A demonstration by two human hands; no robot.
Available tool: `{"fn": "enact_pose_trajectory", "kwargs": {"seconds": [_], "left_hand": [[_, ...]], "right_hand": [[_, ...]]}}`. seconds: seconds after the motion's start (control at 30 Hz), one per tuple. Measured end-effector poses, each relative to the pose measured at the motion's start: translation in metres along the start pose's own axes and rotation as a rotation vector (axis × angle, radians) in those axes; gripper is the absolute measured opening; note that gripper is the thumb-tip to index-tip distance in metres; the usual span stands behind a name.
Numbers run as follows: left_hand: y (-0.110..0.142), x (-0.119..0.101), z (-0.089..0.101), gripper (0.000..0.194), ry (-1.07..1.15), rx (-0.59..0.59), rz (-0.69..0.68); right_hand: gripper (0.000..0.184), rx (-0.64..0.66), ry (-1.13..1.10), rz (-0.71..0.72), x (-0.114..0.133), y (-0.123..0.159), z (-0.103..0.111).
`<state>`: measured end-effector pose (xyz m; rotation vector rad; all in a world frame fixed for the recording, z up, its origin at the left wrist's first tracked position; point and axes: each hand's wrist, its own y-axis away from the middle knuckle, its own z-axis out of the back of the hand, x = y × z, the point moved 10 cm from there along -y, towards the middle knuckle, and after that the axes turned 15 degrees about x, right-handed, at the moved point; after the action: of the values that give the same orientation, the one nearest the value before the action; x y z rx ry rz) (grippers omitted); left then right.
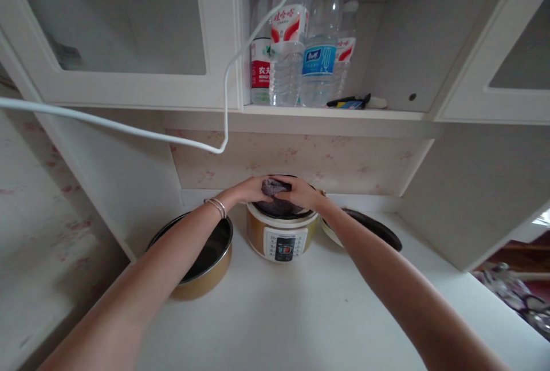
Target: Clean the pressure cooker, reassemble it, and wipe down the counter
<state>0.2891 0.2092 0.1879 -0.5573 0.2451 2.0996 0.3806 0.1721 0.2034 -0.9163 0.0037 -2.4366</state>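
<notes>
**Soft, squashy handful, so pinch it where it's thick**

So from the head view, the dark grey cloth (270, 187) is bunched up at the top of the rice cooker (255, 233), which sits mid-way along the back edge of the worktop (275, 314). Left hand (251, 189) has its left side, right hand (303, 193) has the other, fingers and thumbs closed fairly narrow on it. Can't tell how hard they're squeezing.

My guess: light, floppy, no way to break it, not slippery unless it's wet. I'd hold the thick middle, since loose ends would probably droop. Pot (206, 285) is toward the left edge, pan (373, 228) near the back right corner.
</notes>
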Motion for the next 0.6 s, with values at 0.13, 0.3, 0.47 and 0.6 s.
{"fn": "enact_pose_trajectory", "kwargs": {"seconds": [0.13, 0.3, 0.47, 0.6], "left_hand": [[-0.006, 0.007, 0.005, 0.033, -0.201, -0.049, 0.067], [-0.027, 0.026, 0.025, 0.031, -0.276, -0.252, 0.408], [-0.065, 0.057, -0.001, 0.037, -0.128, -0.089, 0.722], [-0.090, 0.062, -0.021, 0.040, -0.048, -0.093, 0.756]], "right_hand": [[0.045, -0.397, -0.042, -0.014, -0.005, 0.083, 0.024], [0.032, -0.625, -0.324, -0.373, -0.114, 0.248, -0.012], [0.045, -0.470, 0.205, -0.879, -0.192, 0.396, -0.077], [0.046, -0.276, 0.484, -1.010, -0.199, 0.425, -0.117]]}}
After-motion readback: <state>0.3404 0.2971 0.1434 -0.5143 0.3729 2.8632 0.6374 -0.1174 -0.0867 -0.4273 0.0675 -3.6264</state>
